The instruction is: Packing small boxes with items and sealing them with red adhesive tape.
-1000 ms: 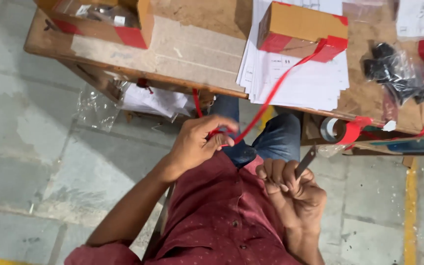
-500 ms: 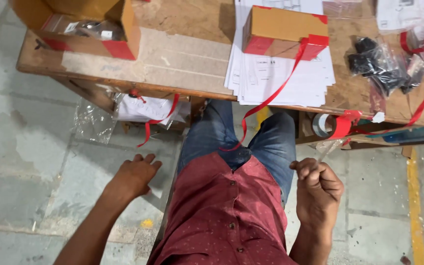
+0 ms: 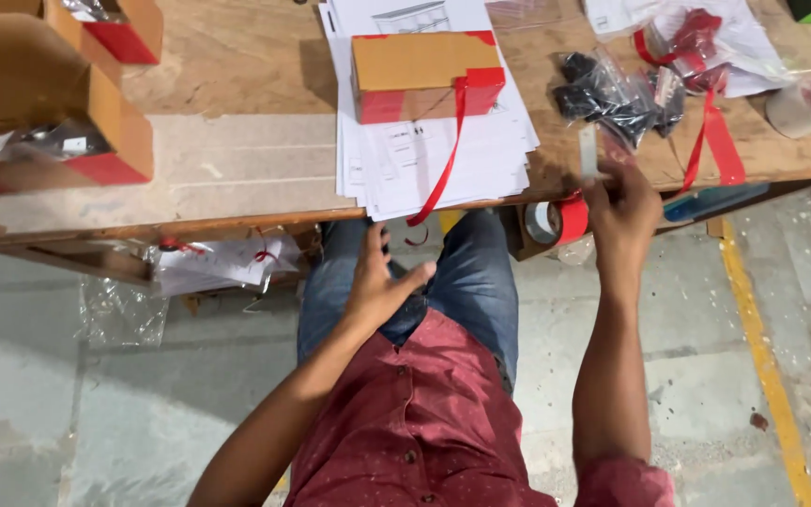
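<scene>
Where the wooden bench edge meets the person's lap, the right hand (image 3: 623,202) pinches a thin, flat, pale blade-like tool (image 3: 589,150) upright between fingertips, its tip rising over the table's front edge; the fingers are closed tight round its lower end. Just left of and below that hand sits one roll of red tape (image 3: 556,222), glossy, tucked on a shelf under the tabletop. The left hand (image 3: 379,282) hovers over the blue denim knees, fingers spread wide, holding nothing. Above it a loose strip of red tape (image 3: 443,164) hangs from one small cardboard box (image 3: 417,70), matte brown with red taped edges, which rests on a stack of white printed sheets (image 3: 405,169). Two more open cardboard boxes (image 3: 96,103) with red trim stand at the left. One clear crinkled bag of black parts (image 3: 612,94) lies right of the sheets on the rough plywood table (image 3: 237,75).
</scene>
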